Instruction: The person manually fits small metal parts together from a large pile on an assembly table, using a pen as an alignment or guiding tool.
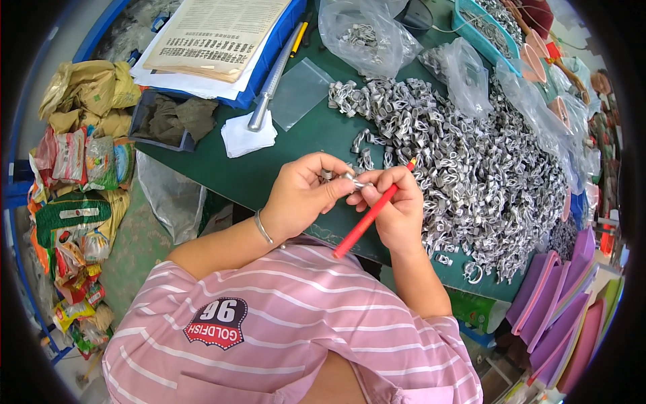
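My left hand (301, 190) pinches a small silver metal ring (354, 180), with another ring-like piece (327, 175) at its fingers. My right hand (398, 207) meets it, thumb and fingertips closed at the same ring. A red pencil (367, 222) is also held in my right hand, slanting up to the right with its yellowish tip (412, 162) beyond my fingers. Just past my hands lies a big heap of silver metal rings (464, 161) on the green table (309, 145). My fingers partly hide the ring.
At the back left sit a blue tray (269, 54) with printed papers (208, 34), a metal ring mandrel (272, 81) on a white paper (247, 135), and a bin of grey cloth (178, 120). Plastic bags (367, 37) and a turquoise basket (488, 30) stand behind the heap.
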Motion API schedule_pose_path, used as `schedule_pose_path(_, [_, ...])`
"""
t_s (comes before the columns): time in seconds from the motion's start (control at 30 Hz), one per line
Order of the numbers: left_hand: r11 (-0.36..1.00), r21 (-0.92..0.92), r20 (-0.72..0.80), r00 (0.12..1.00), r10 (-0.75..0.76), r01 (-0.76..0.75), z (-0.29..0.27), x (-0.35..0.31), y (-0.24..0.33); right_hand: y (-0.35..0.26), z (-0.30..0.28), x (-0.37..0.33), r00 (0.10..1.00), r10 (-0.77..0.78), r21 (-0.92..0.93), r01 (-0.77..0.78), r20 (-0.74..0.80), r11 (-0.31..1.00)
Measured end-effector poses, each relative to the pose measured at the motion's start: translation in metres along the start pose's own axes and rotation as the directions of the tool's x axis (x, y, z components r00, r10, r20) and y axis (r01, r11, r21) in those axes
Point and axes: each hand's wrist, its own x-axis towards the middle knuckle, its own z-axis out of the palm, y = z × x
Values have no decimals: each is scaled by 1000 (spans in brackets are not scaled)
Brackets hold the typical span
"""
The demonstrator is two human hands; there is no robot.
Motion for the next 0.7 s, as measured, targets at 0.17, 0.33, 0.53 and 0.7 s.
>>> schedule_pose_path(0.17, [603,504,375,786,492,-618,-3,-2,8,13,-8,1,987,-134,228,110,92,967])
schedule_pose_path(0.33, [733,442,304,856,419,-516,-3,-7,7,11,-9,2,975,-207,124,196,79,973])
schedule_pose_path(0.53, [994,106,84,996,19,-28,-8,-9,-7,3,2,1,882,-465,-137,472,79,871])
schedule_pose_path(0.7, [990,-89,122,987,-101,113,-15,-5,-17,0,8,1,806,-549,-373,591,223,715])
